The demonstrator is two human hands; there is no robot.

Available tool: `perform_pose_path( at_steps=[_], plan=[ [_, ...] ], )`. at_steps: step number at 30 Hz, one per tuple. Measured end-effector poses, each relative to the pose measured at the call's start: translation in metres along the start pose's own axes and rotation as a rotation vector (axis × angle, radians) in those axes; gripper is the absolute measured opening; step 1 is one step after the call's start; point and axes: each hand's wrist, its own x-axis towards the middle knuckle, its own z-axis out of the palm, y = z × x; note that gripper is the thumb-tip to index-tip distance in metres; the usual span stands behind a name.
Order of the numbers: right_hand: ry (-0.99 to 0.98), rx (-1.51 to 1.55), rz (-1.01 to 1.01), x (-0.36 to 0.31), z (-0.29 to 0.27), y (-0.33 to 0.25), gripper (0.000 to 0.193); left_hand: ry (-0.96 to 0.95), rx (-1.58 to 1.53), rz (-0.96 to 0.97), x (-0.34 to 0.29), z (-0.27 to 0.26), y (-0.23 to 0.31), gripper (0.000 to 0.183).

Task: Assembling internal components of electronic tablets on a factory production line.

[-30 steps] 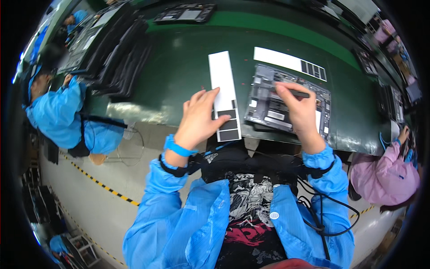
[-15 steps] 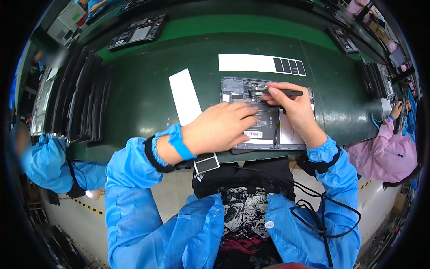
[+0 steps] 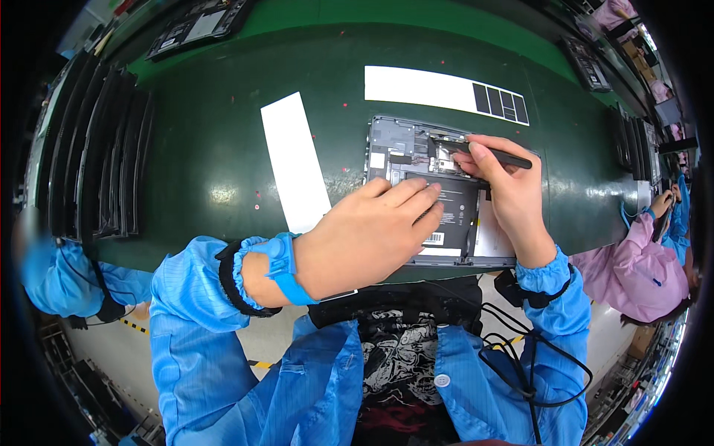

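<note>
The right hand (image 3: pixel 509 189) pinches a thin black tool (image 3: pixel 515 158) over an open laptop (image 3: pixel 390 135), just right of the middle of the frame. The left hand (image 3: pixel 364 238) lies palm down over the laptop's lower left part; its thumb is hidden, so I cannot tell if it holds anything. One white strip (image 3: pixel 294 160) sits left of the laptop, and another strip with dark boxes (image 3: pixel 420 84) sits above it on the green table (image 3: pixel 201 149).
</note>
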Motion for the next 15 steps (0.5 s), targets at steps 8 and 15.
perform_pose_path(
  at_steps=[8,15],
  plan=[
    [-0.008,0.030,-0.009,-0.0004,0.0003,0.0002,0.023,0.016,0.036,-0.011,0.0019,0.0006,0.0031,0.048],
    [-0.015,0.066,-0.071,-0.0043,0.0002,0.0027,0.022,0.008,0.062,0.000,0.0038,-0.0010,0.0058,0.048]
  ],
)
